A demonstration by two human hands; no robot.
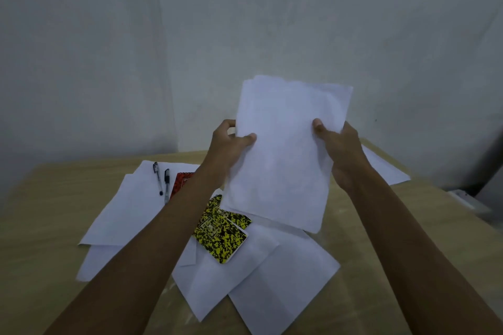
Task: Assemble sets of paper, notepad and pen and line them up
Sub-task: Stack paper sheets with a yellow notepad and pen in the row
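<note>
Both hands are up in front of the person, holding a sheaf of white sheets (283, 149) upright above the table (46, 198). Left hand (228, 149) grips the sheaf's left edge, thumb across the front and fingers curled behind; right hand (340, 155) grips the right edge the same way, thumb on the front face. The sheets' top edges sit slightly uneven, and the bottom corner hangs just over a yellow-and-black notepad (221, 231), which lies on loose white paper (275, 283) spread and overlapping across the wooden top. To the left, two pens (160, 181) lie side by side on another loose sheet (128, 207), and a red notepad (181, 181) peeks out beside them, partly hidden by the left forearm. One more sheet (383, 168) lies past the right wrist, near the far edge. Behind the table stands a plain pale wall (272, 22)
</note>
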